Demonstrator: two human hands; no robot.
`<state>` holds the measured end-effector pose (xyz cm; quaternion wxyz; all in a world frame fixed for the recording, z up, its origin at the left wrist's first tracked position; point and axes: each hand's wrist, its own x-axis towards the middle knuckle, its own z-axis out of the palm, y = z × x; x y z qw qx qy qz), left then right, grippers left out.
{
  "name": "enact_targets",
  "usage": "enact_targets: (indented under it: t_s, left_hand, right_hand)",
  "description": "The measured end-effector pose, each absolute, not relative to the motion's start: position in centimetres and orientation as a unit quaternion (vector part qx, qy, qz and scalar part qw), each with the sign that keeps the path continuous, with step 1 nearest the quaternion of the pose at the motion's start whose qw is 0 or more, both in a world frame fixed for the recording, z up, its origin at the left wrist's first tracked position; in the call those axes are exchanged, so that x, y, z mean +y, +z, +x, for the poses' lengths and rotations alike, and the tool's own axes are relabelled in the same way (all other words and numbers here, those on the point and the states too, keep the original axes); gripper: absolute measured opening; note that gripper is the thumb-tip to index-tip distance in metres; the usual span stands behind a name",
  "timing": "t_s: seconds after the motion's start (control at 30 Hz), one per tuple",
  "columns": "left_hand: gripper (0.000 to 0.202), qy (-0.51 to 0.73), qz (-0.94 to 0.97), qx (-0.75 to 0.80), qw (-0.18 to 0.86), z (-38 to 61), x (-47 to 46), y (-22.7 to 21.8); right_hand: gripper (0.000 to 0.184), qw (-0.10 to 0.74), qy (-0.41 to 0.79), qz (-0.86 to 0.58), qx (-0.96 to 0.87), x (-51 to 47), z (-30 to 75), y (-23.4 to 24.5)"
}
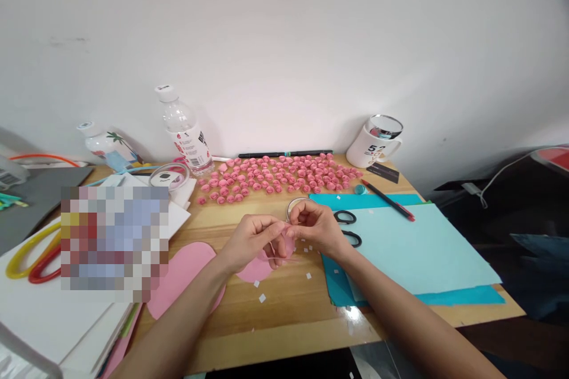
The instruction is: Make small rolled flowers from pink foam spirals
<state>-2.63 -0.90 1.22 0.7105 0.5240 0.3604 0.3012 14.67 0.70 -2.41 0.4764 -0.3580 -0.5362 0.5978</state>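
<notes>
Over the middle of the table, my left hand [255, 241] and my right hand [319, 226] meet fingertip to fingertip. Both are closed in a pinch on a thin piece of pink paper [290, 244], partly hidden by the fingers. A narrow end of it trails below my left fingers. Beneath my left hand lies a pink paper disc [254, 272], with a larger pink paper shape [189, 277] left of it. Many small rolled pink paper roses [278, 173] are spread out beyond my hands. A tape roll [291, 206] sits just behind my right hand.
Black-handled scissors [354, 239] lie right of my right hand, beside light blue paper sheets [422, 249] with a pen [389, 198] on them. A mug [367, 145] and water bottle [189, 136] stand at the back. White paper sheets [40, 320] cover the left; small white squares [262, 298] lie scattered.
</notes>
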Motion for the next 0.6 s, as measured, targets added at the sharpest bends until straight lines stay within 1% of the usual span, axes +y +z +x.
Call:
enact_targets:
  t_s: [0.23, 0.33, 0.47, 0.53, 0.6]
  left_hand:
    - [0.035, 0.282, 0.503, 0.341, 0.743, -2.3, -1.0, 0.8]
    - [0.038, 0.253, 0.475, 0.348, 0.767, -2.2, -1.0, 0.5]
    - [0.040, 0.204, 0.452, 0.348, 0.796, -2.4, -0.8, 0.5]
    - [0.037, 0.186, 0.443, 0.352, 0.803, -2.5, -0.8, 0.5]
    - [0.036, 0.178, 0.431, 0.361, 0.807, -2.6, -0.8, 0.5]
  right_hand:
    - [0.039, 0.441, 0.622, -0.353, -0.542, 0.1, 14.4, -2.1]
    - [0.046, 0.423, 0.613, -0.359, -0.563, -0.3, 14.2, -1.9]
    - [0.055, 0.405, 0.591, -0.370, -0.591, -0.7, 14.0, -1.4]
    - [0.055, 0.399, 0.565, -0.369, -0.621, -0.8, 14.1, -1.2]
    - [0.051, 0.402, 0.514, -0.364, -0.665, -0.8, 14.1, -1.1]
